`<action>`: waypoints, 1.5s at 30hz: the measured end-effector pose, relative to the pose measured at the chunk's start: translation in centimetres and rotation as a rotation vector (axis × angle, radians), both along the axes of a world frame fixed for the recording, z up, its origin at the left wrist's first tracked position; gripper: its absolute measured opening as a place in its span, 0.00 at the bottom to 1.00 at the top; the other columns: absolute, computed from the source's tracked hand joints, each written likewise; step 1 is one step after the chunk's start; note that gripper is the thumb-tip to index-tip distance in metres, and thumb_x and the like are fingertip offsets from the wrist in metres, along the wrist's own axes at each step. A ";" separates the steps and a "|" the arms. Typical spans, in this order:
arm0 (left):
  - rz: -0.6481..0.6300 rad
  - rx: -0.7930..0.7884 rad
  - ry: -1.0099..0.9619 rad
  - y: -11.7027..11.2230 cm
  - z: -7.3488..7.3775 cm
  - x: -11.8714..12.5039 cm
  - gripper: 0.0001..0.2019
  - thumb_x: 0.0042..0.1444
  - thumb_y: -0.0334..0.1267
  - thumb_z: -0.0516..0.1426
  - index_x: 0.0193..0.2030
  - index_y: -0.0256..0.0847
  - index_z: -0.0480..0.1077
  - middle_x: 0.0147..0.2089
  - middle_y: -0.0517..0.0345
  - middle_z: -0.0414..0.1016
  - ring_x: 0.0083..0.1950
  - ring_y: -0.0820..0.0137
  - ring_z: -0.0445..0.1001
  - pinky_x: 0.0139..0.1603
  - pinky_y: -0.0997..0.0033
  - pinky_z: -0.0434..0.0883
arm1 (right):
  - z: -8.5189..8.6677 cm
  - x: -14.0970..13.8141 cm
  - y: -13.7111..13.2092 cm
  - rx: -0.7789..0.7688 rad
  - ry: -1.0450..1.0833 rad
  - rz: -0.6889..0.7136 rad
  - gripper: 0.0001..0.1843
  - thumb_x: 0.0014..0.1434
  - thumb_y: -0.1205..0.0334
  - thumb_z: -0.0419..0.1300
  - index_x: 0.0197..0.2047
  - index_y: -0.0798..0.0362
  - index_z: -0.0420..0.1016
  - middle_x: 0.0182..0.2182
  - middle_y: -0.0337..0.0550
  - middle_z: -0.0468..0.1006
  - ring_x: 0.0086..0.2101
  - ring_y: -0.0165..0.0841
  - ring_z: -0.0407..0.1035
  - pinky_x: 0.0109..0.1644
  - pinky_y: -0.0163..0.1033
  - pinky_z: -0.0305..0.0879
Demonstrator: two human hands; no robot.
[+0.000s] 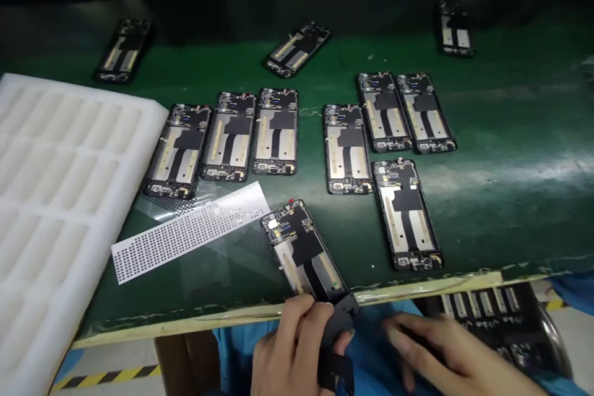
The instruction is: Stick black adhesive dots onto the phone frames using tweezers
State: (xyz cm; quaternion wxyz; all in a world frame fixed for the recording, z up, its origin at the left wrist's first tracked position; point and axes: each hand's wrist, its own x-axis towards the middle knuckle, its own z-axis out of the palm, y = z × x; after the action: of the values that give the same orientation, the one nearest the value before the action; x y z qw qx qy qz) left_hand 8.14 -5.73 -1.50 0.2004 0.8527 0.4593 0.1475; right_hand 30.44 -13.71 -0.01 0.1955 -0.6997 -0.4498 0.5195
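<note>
An open-backed phone [304, 247] lies tilted at the table's front edge, its circuit board and black flex strip showing. My left hand [290, 346] is closed at its lower end, thumb and fingers around a flat dark piece [341, 318] that overlaps that end. Whether this piece is part of the phone is unclear. A black band [335, 371] shows beside that hand. To the right, below the table edge, my right hand [436, 343] is slightly blurred, fingers bent and apart, with nothing visible in them. Nearest to it on the table is another open-backed phone [408, 216].
Several more open-backed phones [276, 130] lie across the green table [510, 198]. A white foam tray [88, 179] with slots stands at left. A perforated white label sheet [190, 232] lies over clear film. A rack of phone parts [482, 309] is below right.
</note>
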 end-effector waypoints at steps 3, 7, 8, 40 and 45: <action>-0.039 -0.072 0.012 -0.1 -0.2 -0.1 0.09 0.71 0.44 0.51 0.52 0.47 0.68 0.49 0.55 0.78 0.43 0.70 0.83 0.34 0.76 0.75 | -2.3 -2.0 0.1 -0.088 0.190 -0.090 0.28 0.71 0.40 0.51 0.35 0.52 0.81 0.22 0.41 0.81 0.29 0.35 0.77 0.37 0.36 0.72; -0.025 -0.168 0.000 0.2 -0.3 -0.5 0.09 0.69 0.43 0.53 0.52 0.47 0.67 0.50 0.52 0.75 0.48 0.69 0.82 0.39 0.75 0.77 | -4.0 -4.6 1.7 -0.003 0.432 -0.238 0.40 0.70 0.34 0.47 0.18 0.53 0.72 0.18 0.41 0.74 0.24 0.31 0.68 0.38 0.36 0.66; -0.026 -0.175 -0.005 0.2 -0.4 -0.6 0.09 0.69 0.44 0.54 0.51 0.47 0.67 0.50 0.52 0.75 0.48 0.68 0.81 0.39 0.75 0.78 | -4.2 -5.2 2.0 0.002 0.471 -0.264 0.40 0.70 0.33 0.47 0.17 0.53 0.72 0.16 0.40 0.72 0.23 0.30 0.67 0.39 0.36 0.66; -0.070 0.039 -0.048 0.2 -2.1 -0.5 0.08 0.66 0.35 0.55 0.51 0.43 0.68 0.46 0.52 0.79 0.42 0.70 0.83 0.35 0.78 0.75 | -5.0 -7.7 2.5 -0.141 0.702 -0.464 0.41 0.62 0.25 0.50 0.19 0.56 0.71 0.10 0.33 0.59 0.11 0.20 0.43 0.15 0.30 0.35; -0.108 0.081 0.021 0.1 -2.0 -0.7 0.12 0.66 0.32 0.50 0.54 0.43 0.69 0.49 0.50 0.79 0.37 0.71 0.83 0.32 0.76 0.75 | -5.1 -7.8 2.3 -0.140 0.682 -0.476 0.41 0.62 0.26 0.51 0.18 0.56 0.72 0.10 0.34 0.60 0.11 0.20 0.43 0.16 0.30 0.36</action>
State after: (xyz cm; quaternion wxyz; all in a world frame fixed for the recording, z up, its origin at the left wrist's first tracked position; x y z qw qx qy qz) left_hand 7.49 -5.65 -3.49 0.1684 0.8851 0.4084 0.1463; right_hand 22.64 -11.42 -5.08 0.3999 -0.5836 -0.1488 0.6909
